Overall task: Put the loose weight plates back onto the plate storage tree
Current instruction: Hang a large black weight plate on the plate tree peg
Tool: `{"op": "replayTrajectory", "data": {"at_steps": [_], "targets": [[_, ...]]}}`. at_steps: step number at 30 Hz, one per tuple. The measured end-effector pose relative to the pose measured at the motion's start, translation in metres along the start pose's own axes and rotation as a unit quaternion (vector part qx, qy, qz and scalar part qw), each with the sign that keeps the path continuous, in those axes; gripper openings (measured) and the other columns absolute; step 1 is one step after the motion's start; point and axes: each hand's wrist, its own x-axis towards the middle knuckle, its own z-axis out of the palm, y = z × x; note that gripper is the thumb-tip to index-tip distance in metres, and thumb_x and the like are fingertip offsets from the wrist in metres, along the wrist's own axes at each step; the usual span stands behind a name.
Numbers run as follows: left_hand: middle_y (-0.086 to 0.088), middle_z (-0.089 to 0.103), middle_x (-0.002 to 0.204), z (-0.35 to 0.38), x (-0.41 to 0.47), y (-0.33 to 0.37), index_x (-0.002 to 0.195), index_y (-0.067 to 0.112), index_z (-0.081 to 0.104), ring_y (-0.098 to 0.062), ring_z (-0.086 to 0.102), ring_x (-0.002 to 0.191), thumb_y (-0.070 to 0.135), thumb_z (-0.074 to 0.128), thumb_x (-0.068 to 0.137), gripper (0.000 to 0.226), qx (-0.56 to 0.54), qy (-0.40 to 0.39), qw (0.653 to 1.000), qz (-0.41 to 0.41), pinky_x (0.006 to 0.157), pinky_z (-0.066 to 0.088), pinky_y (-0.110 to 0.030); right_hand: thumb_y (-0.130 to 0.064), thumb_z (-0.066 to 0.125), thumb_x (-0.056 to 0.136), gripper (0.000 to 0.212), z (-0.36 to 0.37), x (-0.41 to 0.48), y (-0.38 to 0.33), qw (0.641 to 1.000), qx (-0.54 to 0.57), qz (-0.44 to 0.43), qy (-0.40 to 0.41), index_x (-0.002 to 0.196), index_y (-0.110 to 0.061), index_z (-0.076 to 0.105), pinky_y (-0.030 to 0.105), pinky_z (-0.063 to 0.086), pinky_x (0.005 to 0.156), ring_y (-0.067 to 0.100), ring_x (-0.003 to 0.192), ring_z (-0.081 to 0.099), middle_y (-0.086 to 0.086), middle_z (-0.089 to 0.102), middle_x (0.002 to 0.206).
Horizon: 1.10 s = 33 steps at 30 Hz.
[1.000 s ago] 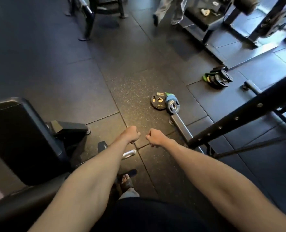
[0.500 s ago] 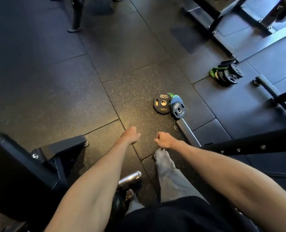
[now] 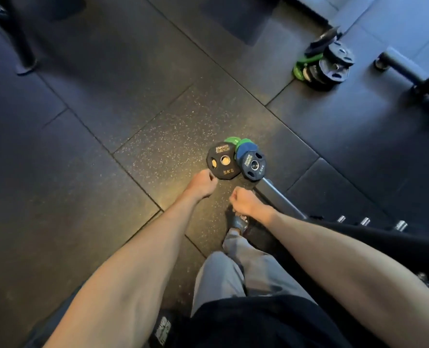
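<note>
The black 5 KG plate (image 3: 223, 172) lies on the floor (image 3: 108, 121) beside a blue plate (image 3: 246, 159). Both are empty fists: left hand (image 3: 200, 183) just beside its near rim, right hand (image 3: 246, 202) close behind.

Dim, warm central pool, wide-angle warping
</note>
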Motion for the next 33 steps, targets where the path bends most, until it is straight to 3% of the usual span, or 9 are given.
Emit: {"op": "replayTrajectory", "data": {"at_steps": [4, 8, 12, 15, 19, 21, 26, 29, 33], "targets": [[-0.017, 0.072, 0.099, 0.001, 0.073, 0.019, 0.093, 0.016, 0.054, -0.034, 0.07, 0.094, 0.023, 0.05, 0.097, 0.008, 0.02, -0.026, 0.999, 0.001, 0.084, 0.056, -0.043, -0.022, 0.044, 0.103, 0.017, -0.014, 0.061, 0.007, 0.996, 0.086, 0.027, 0.012, 0.11, -0.01, 0.053, 0.046, 0.053, 0.092, 0.038, 0.107, 0.068, 0.022, 0.069, 0.116], [-0.011, 0.068, 0.077, 0.02, 0.158, 0.005, 0.082, 0.017, 0.054, -0.032, 0.07, 0.075, 0.023, 0.052, 0.096, 0.015, 0.037, -0.07, 0.997, -0.024, 0.078, 0.058, -0.045, -0.023, 0.043, 0.103, 0.025, 0.001, 0.137, 0.022, 0.98, 0.181, 0.082, 0.012, 0.117, -0.006, 0.056, 0.051, 0.06, 0.089, 0.033, 0.096, 0.072, 0.019, 0.071, 0.108], [-0.014, 0.063, 0.074, 0.05, 0.25, -0.03, 0.08, 0.015, 0.053, -0.027, 0.061, 0.063, 0.021, 0.051, 0.096, 0.017, 0.063, -0.115, 0.99, -0.051, 0.065, 0.052, -0.037, -0.023, 0.045, 0.104, 0.02, 0.035, 0.224, 0.04, 0.949, 0.279, 0.141, 0.034, 0.113, -0.01, 0.057, 0.049, 0.062, 0.084, 0.029, 0.091, 0.073, 0.016, 0.072, 0.103], [-0.017, 0.064, 0.077, 0.075, 0.321, -0.056, 0.074, 0.015, 0.05, -0.03, 0.065, 0.066, 0.017, 0.05, 0.096, 0.022, 0.102, -0.155, 0.981, -0.066, 0.071, 0.057, -0.042, -0.024, 0.048, 0.103, 0.022, 0.066, 0.292, 0.056, 0.915, 0.35, 0.192, 0.064, 0.118, -0.011, 0.058, 0.048, 0.06, 0.088, 0.029, 0.095, 0.071, 0.014, 0.071, 0.107], [-0.032, 0.069, 0.093, 0.105, 0.42, -0.095, 0.079, 0.008, 0.055, -0.046, 0.069, 0.094, 0.016, 0.049, 0.095, 0.019, 0.146, -0.177, 0.971, -0.074, 0.087, 0.055, -0.055, -0.022, 0.049, 0.101, 0.022, 0.109, 0.39, 0.073, 0.848, 0.458, 0.255, 0.079, 0.115, -0.007, 0.057, 0.05, 0.062, 0.084, 0.032, 0.091, 0.074, 0.019, 0.071, 0.105], [-0.035, 0.067, 0.097, 0.115, 0.463, -0.109, 0.089, 0.002, 0.058, -0.05, 0.067, 0.101, 0.015, 0.049, 0.095, 0.017, 0.146, -0.159, 0.972, -0.089, 0.09, 0.053, -0.058, -0.019, 0.049, 0.1, 0.025, 0.132, 0.438, 0.082, 0.789, 0.534, 0.292, 0.087, 0.118, -0.004, 0.057, 0.051, 0.062, 0.083, 0.035, 0.094, 0.073, 0.023, 0.069, 0.11], [-0.018, 0.054, 0.134, 0.125, 0.556, -0.134, 0.132, 0.006, 0.044, -0.036, 0.053, 0.125, 0.022, 0.063, 0.089, 0.05, 0.12, -0.032, 0.99, -0.072, 0.106, 0.045, -0.041, -0.027, 0.058, 0.099, 0.056, 0.182, 0.529, 0.108, 0.624, 0.694, 0.34, 0.109, 0.147, -0.006, 0.038, 0.044, 0.061, 0.087, 0.034, 0.116, 0.064, 0.019, 0.055, 0.138], [-0.014, 0.047, 0.143, 0.136, 0.6, -0.143, 0.143, 0.01, 0.032, -0.03, 0.05, 0.128, 0.034, 0.07, 0.089, 0.07, 0.035, -0.053, 0.995, -0.081, 0.111, 0.042, -0.044, -0.04, 0.062, 0.097, 0.067, 0.195, 0.568, 0.126, 0.533, 0.77, 0.326, 0.131, 0.151, -0.012, 0.034, 0.051, 0.055, 0.098, 0.036, 0.121, 0.062, 0.018, 0.055, 0.142], [-0.007, 0.051, 0.136, 0.152, 0.628, -0.15, 0.143, 0.013, 0.03, -0.025, 0.055, 0.121, 0.039, 0.072, 0.088, 0.074, -0.043, -0.089, 0.99, -0.098, 0.106, 0.047, -0.047, -0.055, 0.066, 0.09, 0.076, 0.198, 0.595, 0.141, 0.493, 0.8, 0.307, 0.147, 0.146, -0.013, 0.037, 0.053, 0.057, 0.094, 0.04, 0.113, 0.067, 0.019, 0.06, 0.136]]}}
